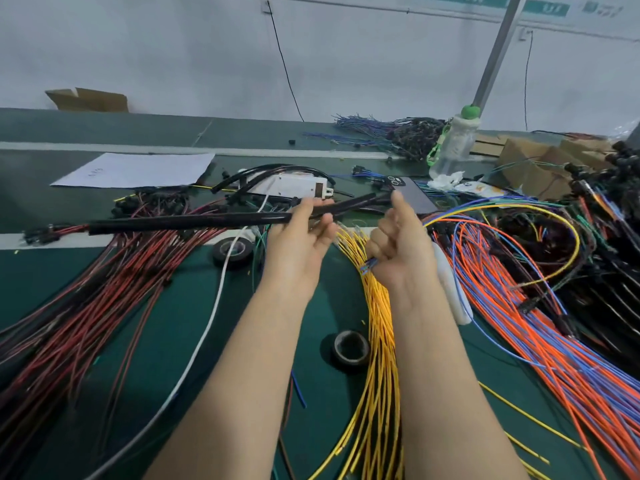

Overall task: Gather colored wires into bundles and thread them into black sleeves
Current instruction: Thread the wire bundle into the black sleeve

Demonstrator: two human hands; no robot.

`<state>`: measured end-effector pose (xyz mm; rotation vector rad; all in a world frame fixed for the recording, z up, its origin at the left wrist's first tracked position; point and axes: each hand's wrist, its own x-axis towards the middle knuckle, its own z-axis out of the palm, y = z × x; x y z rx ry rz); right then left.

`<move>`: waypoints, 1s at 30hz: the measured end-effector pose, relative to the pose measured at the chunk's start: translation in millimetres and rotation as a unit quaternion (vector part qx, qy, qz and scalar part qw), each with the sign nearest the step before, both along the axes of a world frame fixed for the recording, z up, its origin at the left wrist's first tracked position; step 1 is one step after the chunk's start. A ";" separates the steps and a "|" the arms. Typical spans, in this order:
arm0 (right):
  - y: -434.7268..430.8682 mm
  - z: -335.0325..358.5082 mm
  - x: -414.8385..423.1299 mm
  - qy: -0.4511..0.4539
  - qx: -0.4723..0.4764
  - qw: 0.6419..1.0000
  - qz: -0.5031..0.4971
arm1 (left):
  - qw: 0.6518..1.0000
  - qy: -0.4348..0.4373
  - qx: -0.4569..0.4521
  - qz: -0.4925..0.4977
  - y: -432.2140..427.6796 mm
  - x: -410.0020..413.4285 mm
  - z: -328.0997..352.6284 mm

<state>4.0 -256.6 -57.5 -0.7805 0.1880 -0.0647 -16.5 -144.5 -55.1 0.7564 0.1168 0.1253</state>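
- A person's left hand point(300, 237) gripped a long black sleeve point(190, 221) between thumb and curled fingers, holding it level above the green worktable point(173, 306).
- Red wires point(71, 229) ending in black connectors point(38, 233) stuck out of the sleeve's far left end.
- The right hand point(398, 252), just beside the left, was clenched round a small bundle of wires point(369, 266), thumb raised; blue ends showed below the fist, and blue, yellow and green strands looped away to the right.
- Yellow wires point(379, 323) lay on the table under and between the forearms, a sheaf of red and dark wires point(86, 289) fanned out at left, and orange and blue wires point(519, 327) spread at right.
- Two rolls of black tape point(233, 251) point(349, 348) sat on the table, one near each side of the left forearm, with a white cable point(207, 327) running between them.
- Farther back lay a sheet of paper point(138, 169), a white box point(287, 185) and a clear bottle point(453, 147) with a green cap.
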 end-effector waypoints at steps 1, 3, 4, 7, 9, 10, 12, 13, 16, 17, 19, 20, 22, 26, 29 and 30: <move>-1.7 0.1 -0.5 -0.003 -0.012 1.000 0.008 | 1.000 0.001 0.003 0.006 0.8 0.2 -0.1; -1.4 -0.3 -1.2 -0.006 -0.071 0.997 0.021 | 0.999 -0.003 0.035 0.023 0.5 1.1 -1.2; -0.3 -0.7 -1.6 -0.010 -0.101 0.995 0.026 | 0.998 -0.006 0.058 0.031 -0.2 1.5 -2.1; 3.5 -2.1 -2.1 -0.030 -0.165 0.985 0.044 | 0.995 -0.017 0.095 0.036 -3.6 1.0 -4.3; 5.3 -3.2 -2.2 -0.048 -0.195 0.979 0.046 | 0.994 -0.031 0.102 0.023 -7.1 -0.7 -4.5; 5.7 -3.8 -2.0 -0.055 -0.204 0.976 0.047 | 0.993 -0.045 0.111 0.009 -9.2 -1.7 -4.5; 6.2 -4.2 -2.3 -0.064 -0.222 0.972 0.049 | 0.987 -0.073 0.144 -0.018 -13.4 -3.0 -5.2; 6.1 -4.2 -2.7 -0.065 -0.227 0.970 0.050 | 0.985 -0.077 0.156 -0.022 -14.7 -2.9 -5.6; 4.9 -4.5 -3.7 -0.058 -0.218 0.973 0.047 | 0.988 -0.052 0.144 -0.023 -13.8 -1.6 -6.6; 4.8 -4.5 -3.8 -0.056 -0.215 0.974 0.044 | 0.990 -0.043 0.132 -0.026 -13.1 -1.1 -6.7; 5.4 -4.1 -3.7 -0.059 -0.210 0.975 0.041 | 0.993 -0.030 0.109 -0.026 -11.5 -0.4 -6.9; 5.8 -3.6 -3.8 -0.062 -0.204 0.976 0.044 | 0.995 -0.026 0.095 -0.027 -10.9 -0.5 -7.0; 6.4 -2.6 -4.6 -0.071 -0.197 0.976 0.063 | 0.997 -0.019 0.059 -0.041 -10.5 -1.5 -6.3; 7.5 2.0 -7.6 -0.056 -0.178 0.980 0.063 | 0.997 0.013 -0.018 -0.076 -10.1 -1.8 -5.2; -2.0 10.7 -9.0 -0.056 -0.035 0.998 0.007 | 0.992 0.043 -0.080 -0.089 -8.6 -1.6 -7.1; -6.8 14.1 -9.9 -0.078 0.024 0.997 -0.010 | 0.989 0.050 -0.098 -0.094 -7.7 -1.7 -8.5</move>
